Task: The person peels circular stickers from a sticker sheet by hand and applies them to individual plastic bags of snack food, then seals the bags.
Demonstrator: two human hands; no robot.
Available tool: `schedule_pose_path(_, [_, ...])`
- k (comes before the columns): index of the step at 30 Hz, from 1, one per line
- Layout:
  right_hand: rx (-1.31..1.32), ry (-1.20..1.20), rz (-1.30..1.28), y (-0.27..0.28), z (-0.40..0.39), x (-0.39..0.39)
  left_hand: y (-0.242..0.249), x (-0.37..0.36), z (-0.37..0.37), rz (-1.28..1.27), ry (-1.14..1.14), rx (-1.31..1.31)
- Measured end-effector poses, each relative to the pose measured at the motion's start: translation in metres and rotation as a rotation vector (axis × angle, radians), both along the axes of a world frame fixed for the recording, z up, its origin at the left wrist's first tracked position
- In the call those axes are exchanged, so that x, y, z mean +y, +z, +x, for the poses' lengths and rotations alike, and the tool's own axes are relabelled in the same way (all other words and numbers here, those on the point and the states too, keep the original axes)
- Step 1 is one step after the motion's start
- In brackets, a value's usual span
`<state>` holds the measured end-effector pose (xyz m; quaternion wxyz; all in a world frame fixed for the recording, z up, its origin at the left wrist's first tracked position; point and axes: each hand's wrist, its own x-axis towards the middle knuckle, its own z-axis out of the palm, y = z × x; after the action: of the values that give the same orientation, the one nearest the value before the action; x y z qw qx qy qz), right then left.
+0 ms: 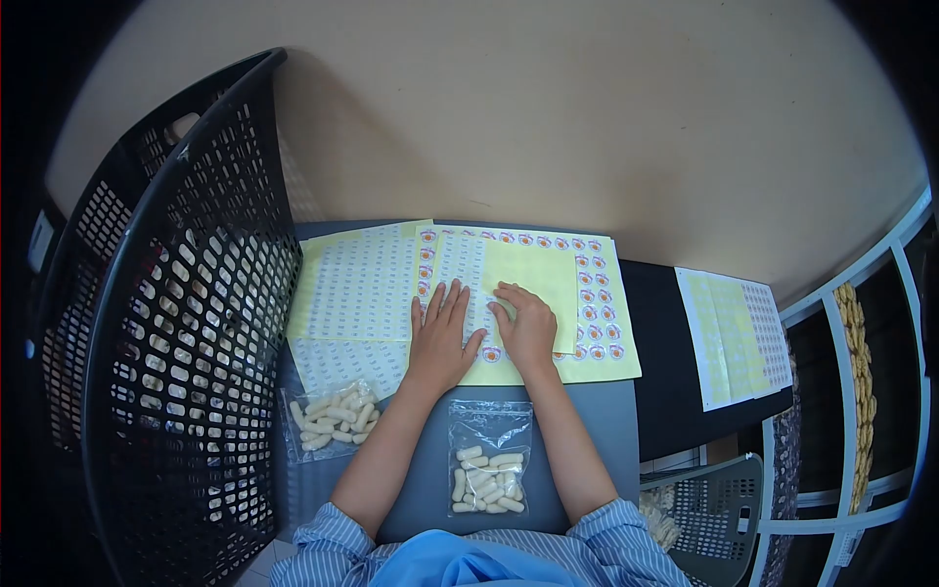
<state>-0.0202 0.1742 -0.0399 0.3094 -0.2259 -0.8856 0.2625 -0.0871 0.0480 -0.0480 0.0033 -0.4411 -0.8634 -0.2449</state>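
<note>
My left hand lies flat with fingers spread on a narrow sheet of small printed labels. My right hand rests at the right side of that sheet, its fingers bent and the thumb apart from the index finger. I see nothing held in it. Under both hands is a larger yellow-edged sheet of round orange-and-purple stickers, with a plain yellow backing area on top. Between my forearms lies a clear zip bag of whitish, finger-shaped pieces. Another such bag sits by my left forearm.
More label sheets overlap at the left of the grey table. A tall black perforated basket stands at the left. At the right are a sheet on a black surface, a grey basket and a white rack. A wall rises behind.
</note>
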Motion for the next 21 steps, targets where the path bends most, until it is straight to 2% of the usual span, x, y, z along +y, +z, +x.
schedule_pose_path(10, [0.038, -0.025, -0.023, -0.004, -0.002, 0.0, 0.001, 0.001, 0.0, -0.037, 0.016, 0.006])
schedule_pose_path(16, [-0.013, -0.032, -0.222, 0.003, -0.004, 0.003, 0.004, 0.001, 0.001, -0.048, 0.023, -0.005])
schedule_pose_path(18, [0.226, 0.045, -0.303, 0.0, -0.007, 0.011, 0.003, 0.0, 0.0, -0.045, 0.023, -0.003])
schedule_pose_path(19, [0.223, 0.037, -0.308, -0.001, -0.003, 0.016, 0.003, 0.0, 0.0, -0.039, 0.022, 0.0])
schedule_pose_path(21, [0.261, 0.129, -0.357, 0.035, 0.014, 0.01, 0.003, -0.002, -0.004, -0.007, 0.006, -0.047])
